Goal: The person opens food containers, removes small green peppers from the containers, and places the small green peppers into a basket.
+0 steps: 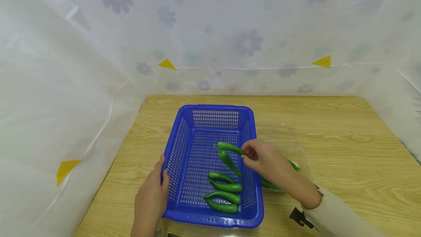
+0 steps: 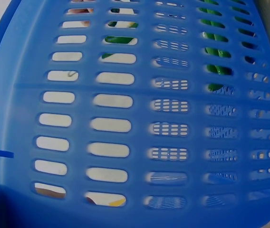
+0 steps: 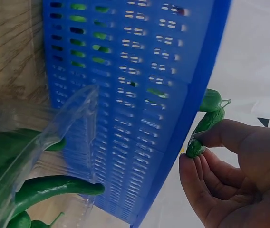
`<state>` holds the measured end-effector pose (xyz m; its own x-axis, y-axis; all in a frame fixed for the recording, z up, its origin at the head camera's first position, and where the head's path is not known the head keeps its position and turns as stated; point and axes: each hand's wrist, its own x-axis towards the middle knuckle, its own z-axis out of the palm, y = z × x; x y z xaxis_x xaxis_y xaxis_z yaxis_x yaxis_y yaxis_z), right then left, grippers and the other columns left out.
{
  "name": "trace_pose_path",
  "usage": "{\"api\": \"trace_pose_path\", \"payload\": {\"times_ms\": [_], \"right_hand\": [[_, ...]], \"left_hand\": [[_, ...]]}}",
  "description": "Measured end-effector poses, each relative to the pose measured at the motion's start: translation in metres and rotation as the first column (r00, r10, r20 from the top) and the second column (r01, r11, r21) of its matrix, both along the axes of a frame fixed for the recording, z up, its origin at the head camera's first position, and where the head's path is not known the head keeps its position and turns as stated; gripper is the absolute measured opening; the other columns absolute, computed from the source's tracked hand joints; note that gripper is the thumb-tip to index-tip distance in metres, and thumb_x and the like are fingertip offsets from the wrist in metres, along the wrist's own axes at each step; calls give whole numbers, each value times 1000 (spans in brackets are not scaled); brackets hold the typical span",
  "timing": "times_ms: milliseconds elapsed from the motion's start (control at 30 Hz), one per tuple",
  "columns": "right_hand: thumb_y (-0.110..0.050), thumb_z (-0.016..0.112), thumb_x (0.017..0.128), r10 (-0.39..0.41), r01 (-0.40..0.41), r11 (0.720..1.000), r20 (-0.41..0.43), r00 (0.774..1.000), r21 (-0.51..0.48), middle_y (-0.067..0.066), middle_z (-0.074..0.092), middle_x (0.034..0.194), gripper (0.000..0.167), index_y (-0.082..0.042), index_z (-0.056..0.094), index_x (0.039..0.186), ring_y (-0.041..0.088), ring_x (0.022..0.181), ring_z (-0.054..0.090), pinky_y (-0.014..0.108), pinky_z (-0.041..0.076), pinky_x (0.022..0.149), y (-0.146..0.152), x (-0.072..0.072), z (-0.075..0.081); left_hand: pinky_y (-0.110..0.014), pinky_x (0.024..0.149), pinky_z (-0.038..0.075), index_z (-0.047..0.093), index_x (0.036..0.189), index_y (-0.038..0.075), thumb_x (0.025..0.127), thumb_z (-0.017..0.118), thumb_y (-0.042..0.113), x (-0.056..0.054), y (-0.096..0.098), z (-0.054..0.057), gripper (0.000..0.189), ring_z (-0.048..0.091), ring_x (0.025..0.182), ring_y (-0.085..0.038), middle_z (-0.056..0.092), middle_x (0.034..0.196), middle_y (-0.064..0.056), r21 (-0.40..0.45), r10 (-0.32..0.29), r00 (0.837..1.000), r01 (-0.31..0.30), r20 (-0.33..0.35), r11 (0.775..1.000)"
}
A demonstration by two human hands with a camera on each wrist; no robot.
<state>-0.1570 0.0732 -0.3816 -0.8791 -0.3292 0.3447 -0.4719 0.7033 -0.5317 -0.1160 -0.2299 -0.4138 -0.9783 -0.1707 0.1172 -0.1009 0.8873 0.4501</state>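
- the person's right hand (image 1: 265,160) is over the right side of a blue basket (image 1: 210,220), thumb and fingers nearly closed, pinching one end of a green pepper (image 1: 230,147); the pepper's other end points left over the basket.
- a second pepper (image 1: 230,164) slants just below that one as i look down; i can't tell whether the fingers have hold of it too.
- the left hand (image 1: 152,193) has its fingers curled on the basket's left rim, thumb slightly apart from them.
- four peppers (image 1: 227,195) lie in the basket, in two pairs, on its floor towards the near right corner.
- a clear plastic box (image 1: 308,162) is just to the right of the basket, partly hidden by the right arm, with more peppers (image 3: 59,187) in it.
- basket and box both stand on a wooden desk (image 1: 348,138).
- a small black object (image 1: 300,218) shows beside the right sleeve (image 1: 332,211).
- behind the desk is a white flowered sheet (image 1: 210,17) with yellow triangles (image 1: 323,61) on it.
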Motion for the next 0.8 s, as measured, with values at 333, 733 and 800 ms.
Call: {"api": "trace_pose_path", "payload": {"times_ms": [333, 733, 800], "right_hand": [[-5, 70, 76, 40, -41, 998, 19, 999, 46, -5, 58, 75, 13, -6, 65, 88, 4, 66, 53, 18, 47, 57, -3, -7, -7], [-6, 69, 76, 68, -68, 992, -1, 998, 104, -5, 59, 76, 15, -5, 66, 91, 5, 67, 53, 18, 47, 58, -14, -14, -16], [-8, 69, 76, 60, -60, 991, 1, 998, 119, -6, 58, 75, 14, -6, 66, 90, 5, 66, 52, 18, 46, 58, -16, -14, -17]], "left_hand": [[-56, 77, 46, 34, 145, 15, 99, 39, 25, 0, 1, 1, 48, 57, 106, -40, 53, 129, -17, -3, 4, 1000, -4, 4, 1000], [-56, 76, 47, 35, 145, 16, 98, 40, 25, 1, 1, 1, 47, 57, 105, -40, 55, 128, -16, -1, -2, 1000, 2, -5, 1000], [-56, 76, 47, 34, 145, 16, 99, 39, 25, 1, 1, 1, 47, 57, 105, -40, 54, 128, -16, -1, -4, 1000, 4, -7, 1000]]}}
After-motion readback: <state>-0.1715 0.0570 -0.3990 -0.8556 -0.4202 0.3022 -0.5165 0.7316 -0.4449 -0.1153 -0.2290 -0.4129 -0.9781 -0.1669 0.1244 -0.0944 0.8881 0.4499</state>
